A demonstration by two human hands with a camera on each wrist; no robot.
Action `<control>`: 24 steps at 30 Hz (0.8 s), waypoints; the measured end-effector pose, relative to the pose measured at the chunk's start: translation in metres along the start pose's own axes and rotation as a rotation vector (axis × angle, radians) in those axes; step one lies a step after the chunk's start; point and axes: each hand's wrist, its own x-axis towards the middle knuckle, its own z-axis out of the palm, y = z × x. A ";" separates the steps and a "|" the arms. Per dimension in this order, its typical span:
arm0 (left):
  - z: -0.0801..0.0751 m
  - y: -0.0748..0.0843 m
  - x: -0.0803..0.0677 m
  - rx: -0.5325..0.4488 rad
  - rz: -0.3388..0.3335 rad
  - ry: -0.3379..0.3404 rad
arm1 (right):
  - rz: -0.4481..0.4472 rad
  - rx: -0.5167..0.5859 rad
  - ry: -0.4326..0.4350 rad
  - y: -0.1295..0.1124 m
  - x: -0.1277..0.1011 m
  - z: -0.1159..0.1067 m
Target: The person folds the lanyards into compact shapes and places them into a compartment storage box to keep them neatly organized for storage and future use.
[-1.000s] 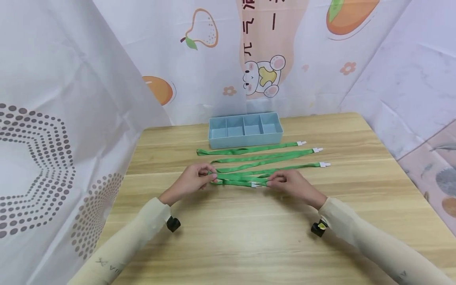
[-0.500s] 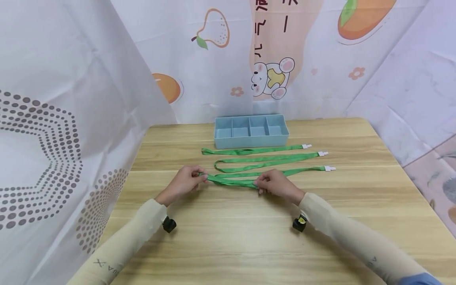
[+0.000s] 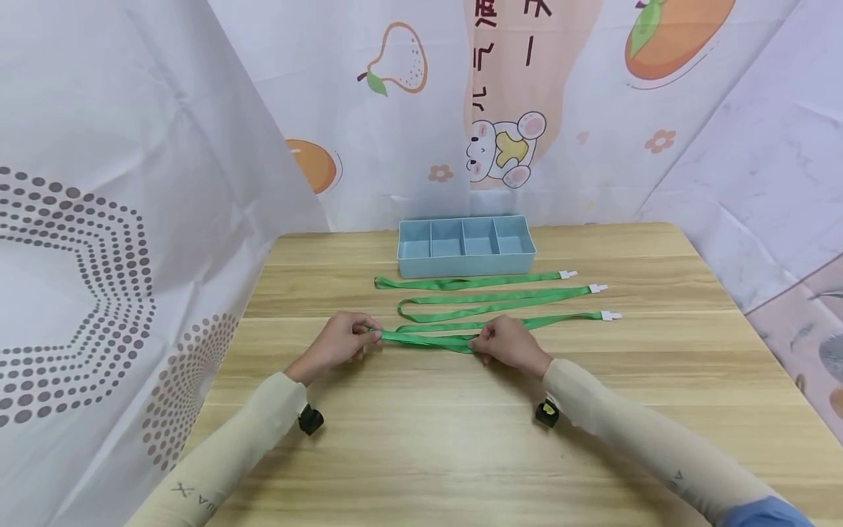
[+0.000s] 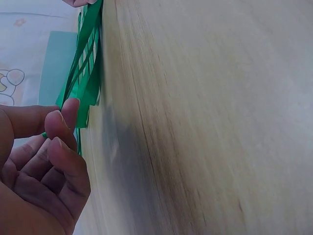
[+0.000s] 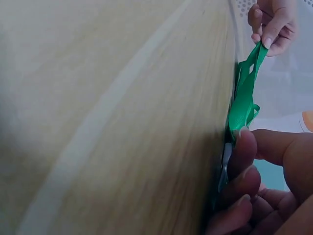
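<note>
A folded green lanyard (image 3: 424,339) is stretched between my two hands just above the wooden table (image 3: 448,446). My left hand (image 3: 342,342) pinches its left fold, seen close in the left wrist view as the green lanyard (image 4: 83,93) meets thumb and fingers (image 4: 63,115). My right hand (image 3: 503,344) pinches the other end; the right wrist view shows the green lanyard (image 5: 244,93) running from my fingertips (image 5: 242,142) to the far left hand (image 5: 271,27). Three more green lanyards (image 3: 487,296) with white clips (image 3: 609,315) lie flat behind.
A pale blue tray (image 3: 465,245) with several compartments stands at the back of the table, just beyond the lanyards. Printed curtains (image 3: 132,183) hang close on the left, back and right sides. Bare wood lies in front of my hands.
My right hand has slid left along the lanyard, bringing the two hands closer, and the folded strap is now shorter and tauter. The left hand has stayed almost in place.
</note>
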 end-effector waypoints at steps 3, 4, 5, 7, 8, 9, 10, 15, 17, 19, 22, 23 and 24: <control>0.001 0.001 -0.001 0.002 -0.002 0.000 | 0.012 -0.011 0.015 0.000 0.000 0.002; 0.002 0.001 -0.001 0.005 -0.004 0.002 | 0.020 -0.013 0.018 0.000 0.000 0.002; 0.002 0.001 -0.001 0.007 -0.005 0.004 | 0.023 -0.014 0.022 0.000 -0.001 0.003; 0.002 0.001 -0.001 0.011 -0.008 0.009 | 0.021 -0.018 0.027 0.000 -0.002 0.003; 0.002 0.000 -0.001 0.012 -0.009 0.013 | 0.018 -0.027 0.030 -0.001 -0.003 0.003; 0.002 0.000 -0.001 0.011 -0.010 0.018 | 0.005 -0.046 0.031 -0.001 -0.004 0.002; 0.002 0.000 -0.001 0.010 -0.009 0.023 | -0.006 -0.066 0.032 -0.001 -0.005 0.001; 0.003 0.000 -0.003 0.019 0.039 0.051 | -0.109 -0.211 0.036 -0.001 -0.009 -0.004; 0.004 0.002 -0.004 0.037 0.071 0.063 | -0.148 -0.252 0.031 -0.001 -0.011 -0.005; 0.005 0.004 -0.005 0.054 0.101 0.073 | -0.186 -0.269 0.021 0.000 -0.013 -0.006; 0.007 0.009 -0.007 0.080 0.143 0.087 | -0.228 -0.245 -0.002 0.002 -0.016 -0.007; 0.007 0.010 -0.008 0.086 0.156 0.092 | -0.231 -0.225 -0.010 0.003 -0.016 -0.007; 0.008 0.012 -0.008 0.090 0.166 0.096 | -0.234 -0.205 -0.017 0.005 -0.017 -0.007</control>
